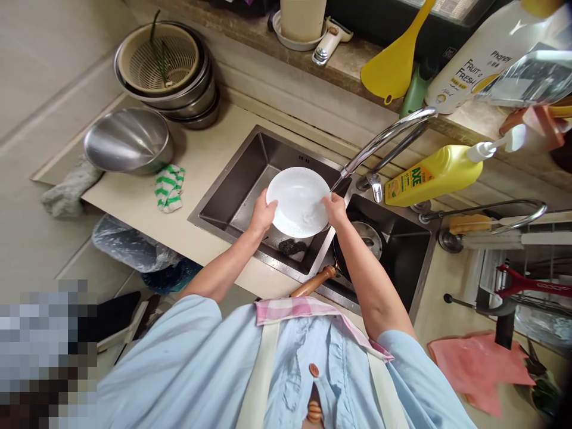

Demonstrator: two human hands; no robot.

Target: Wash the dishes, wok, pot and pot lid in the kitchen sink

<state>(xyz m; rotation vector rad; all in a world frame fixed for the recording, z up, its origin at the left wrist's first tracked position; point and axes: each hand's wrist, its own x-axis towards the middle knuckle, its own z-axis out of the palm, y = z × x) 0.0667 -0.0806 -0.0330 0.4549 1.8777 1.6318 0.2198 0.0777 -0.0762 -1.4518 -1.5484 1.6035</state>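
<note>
While the white plate was over the left basin of the sink, both hands were clenched on it. The left hand grasped the left rim and the right hand grasped the right rim, so the plate was held clear of the basin floor with its hollow face up toward the camera. The faucet ended just beside the plate's right edge; running water could not be confirmed. 1 dark scrubber lay in the basin under the plate. 1 pan with a wooden handle sat in the right basin. 1 yellow soap bottle lay on its side behind the sink. On the counter left of the sink: 1 steel bowl and 1 green-striped cloth, close together.
</note>
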